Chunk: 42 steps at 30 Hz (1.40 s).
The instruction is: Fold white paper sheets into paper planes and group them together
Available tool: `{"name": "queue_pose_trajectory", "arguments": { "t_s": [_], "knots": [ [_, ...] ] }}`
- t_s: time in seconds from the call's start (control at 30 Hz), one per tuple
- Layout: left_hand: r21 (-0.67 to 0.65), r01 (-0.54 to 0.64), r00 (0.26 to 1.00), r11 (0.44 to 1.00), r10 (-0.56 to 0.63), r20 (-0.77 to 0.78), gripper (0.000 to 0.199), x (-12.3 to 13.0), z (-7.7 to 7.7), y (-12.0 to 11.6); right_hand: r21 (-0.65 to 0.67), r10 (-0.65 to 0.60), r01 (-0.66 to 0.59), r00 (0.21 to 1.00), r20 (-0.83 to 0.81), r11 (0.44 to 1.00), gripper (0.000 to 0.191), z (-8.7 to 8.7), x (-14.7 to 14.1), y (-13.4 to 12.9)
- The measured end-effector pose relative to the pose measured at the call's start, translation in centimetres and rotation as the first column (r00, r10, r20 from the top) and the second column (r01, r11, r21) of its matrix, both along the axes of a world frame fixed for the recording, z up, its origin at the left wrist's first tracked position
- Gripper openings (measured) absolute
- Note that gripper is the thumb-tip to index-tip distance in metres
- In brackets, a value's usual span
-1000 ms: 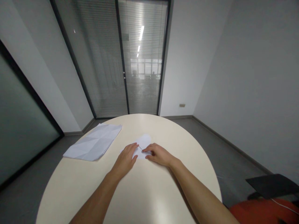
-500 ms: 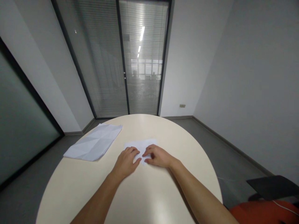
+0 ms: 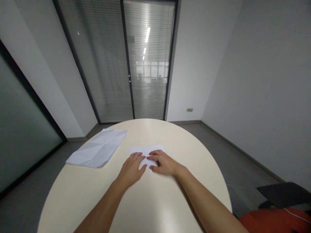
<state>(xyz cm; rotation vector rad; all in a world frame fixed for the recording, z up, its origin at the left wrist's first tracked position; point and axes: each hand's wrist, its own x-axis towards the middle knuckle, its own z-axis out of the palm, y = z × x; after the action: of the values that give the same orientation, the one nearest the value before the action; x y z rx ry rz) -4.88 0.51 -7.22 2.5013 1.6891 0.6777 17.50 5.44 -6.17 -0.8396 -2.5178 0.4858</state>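
Left hand (image 3: 132, 167), right hand (image 3: 165, 162): both grips loosely spread, fingertips on small white paper (image 3: 145, 149), twelve o'clock on pale tabletop (image 3: 141, 207). Paper plain, flat-looking, far edge straight, near part between thumbs, sides partly hidden. Creased white sheets (image 3: 98, 149), ten o'clock. Blinds (image 3: 149, 102) beyond, twelve.

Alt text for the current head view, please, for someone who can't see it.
A person's left hand and right hand lie over a small piece of white paper on a round cream table. A stack of creased white paper lies to the left; beyond the table stand glass panels with blinds.
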Motion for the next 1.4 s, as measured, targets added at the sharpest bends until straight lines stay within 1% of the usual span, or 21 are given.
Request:
{"name": "queue_pose_trajectory", "arguments": {
  "t_s": [0.13, 0.3, 0.43, 0.57, 0.63, 0.73, 0.9, 0.97, 1.1, 1.2, 1.3, 1.4],
  "knots": [
    [0.005, -0.039, 0.999, 0.999, 0.039, 0.011, 0.034, -0.1, -0.3, 0.2, -0.010, -0.017, 0.017, 1.000, 0.010, 1.000, 0.052, 0.0, -0.1, -0.1],
    [-0.016, -0.036, 0.999, 0.999, 0.036, 0.001, 0.044, 0.1, 0.1, -0.1, -0.007, -0.017, 0.018, 1.000, 0.012, 1.000, 0.057, -0.1, 0.0, 0.0],
    [-0.038, -0.023, 0.999, 0.999, 0.022, -0.034, 0.055, 0.4, 0.5, -0.5, -0.010, -0.005, 0.005, 1.000, 0.006, 1.000, 0.050, 0.0, 0.0, 0.3],
    [-0.044, -0.010, 0.999, 0.999, 0.008, -0.051, 0.059, 0.3, 0.8, -0.8, -0.015, -0.009, 0.009, 1.000, -0.008, 1.000, 0.047, 0.4, 0.0, 0.2],
    [-0.032, -0.005, 0.999, 0.999, 0.004, -0.040, 0.057, 0.3, 0.8, -0.8, -0.015, -0.013, 0.012, 1.000, -0.011, 1.000, 0.046, 0.7, 0.0, 0.0],
    [-0.008, -0.004, 1.000, 1.000, 0.004, -0.018, 0.048, 0.3, 0.7, -0.7, -0.009, -0.021, 0.020, 1.000, -0.015, 1.000, 0.043, 1.1, -0.1, -0.2],
    [0.014, -0.069, 0.997, 0.997, 0.070, -0.018, 0.039, 0.3, 0.4, -0.4, 0.015, -0.041, 0.041, 0.999, -0.014, 0.999, 0.038, 1.2, -0.3, -0.2],
    [0.021, -0.071, 0.997, 0.997, 0.072, -0.021, 0.038, 0.3, 0.4, -0.3, 0.025, -0.039, 0.039, 0.999, -0.017, 0.999, 0.036, 1.2, -0.3, -0.1],
    [0.036, -0.029, 0.999, 0.999, 0.030, -0.016, 0.041, 0.2, 0.2, -0.4, 0.037, -0.034, 0.035, 0.999, -0.026, 0.999, 0.037, 1.1, -0.3, -0.1],
    [0.011, -0.014, 0.999, 1.000, 0.014, -0.029, 0.046, 0.1, 0.1, -0.5, 0.032, -0.014, 0.015, 1.000, -0.023, 0.999, 0.042, 0.9, -0.3, -0.2],
    [-0.045, -0.032, 0.999, 0.998, 0.030, -0.043, 0.055, 0.1, 0.0, -0.6, 0.020, -0.013, 0.013, 1.000, -0.016, 1.000, 0.044, 0.8, -0.4, -0.2],
    [-0.067, -0.047, 0.998, 0.997, 0.044, -0.041, 0.058, 0.1, 0.1, -0.5, 0.024, -0.022, 0.022, 1.000, -0.003, 0.999, 0.043, 1.1, -0.3, -0.3]
  ]
}}
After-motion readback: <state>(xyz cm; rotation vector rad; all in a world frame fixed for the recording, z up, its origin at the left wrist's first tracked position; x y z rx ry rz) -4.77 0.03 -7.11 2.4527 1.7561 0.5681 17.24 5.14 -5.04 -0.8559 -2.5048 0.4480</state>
